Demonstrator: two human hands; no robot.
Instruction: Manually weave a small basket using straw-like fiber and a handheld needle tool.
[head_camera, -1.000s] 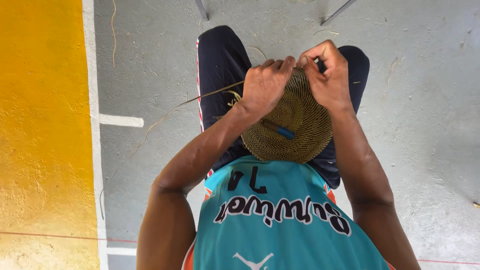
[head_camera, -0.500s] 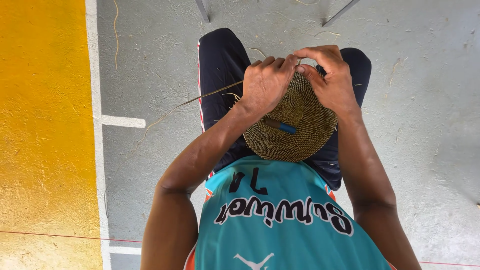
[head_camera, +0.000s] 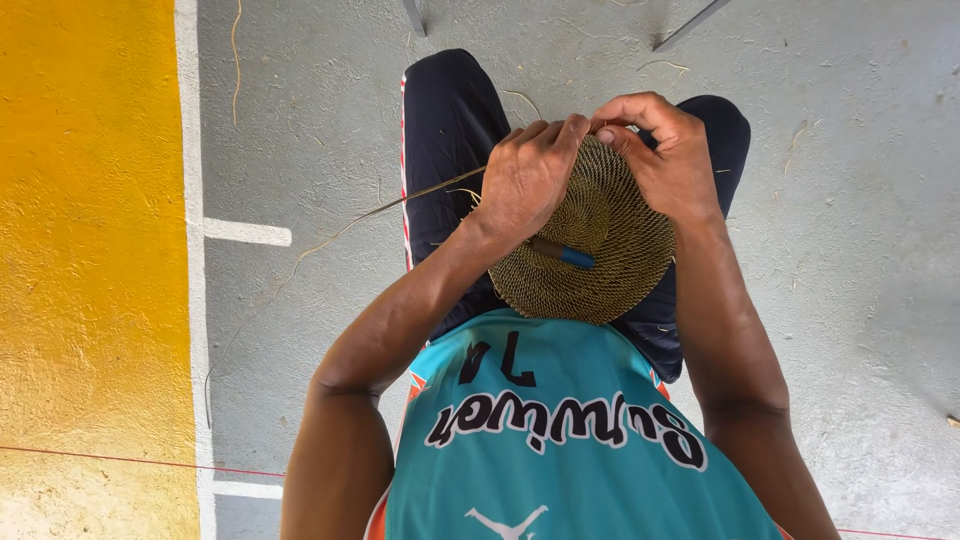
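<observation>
Evidently mid-weave: woven disc (head_camera: 590, 250) propped on lap, both hands at far rim. Left hand (head_camera: 525, 180) curled, clamping it steady; right hand (head_camera: 665, 150) fingertips pinching edge. Loose strand (head_camera: 330, 235) trailing left.

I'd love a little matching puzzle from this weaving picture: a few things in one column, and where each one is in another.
Things:
1. left hand
2. right hand
3. blue-tipped tool
4. long straw strand

Places:
A. lying across the middle of the round woven disc
B. trailing off to the left over the grey floor
C. pinching the disc's top edge
D. spread over the disc's upper left part

Pairs: 1-D, 2-C, 3-A, 4-B
</observation>
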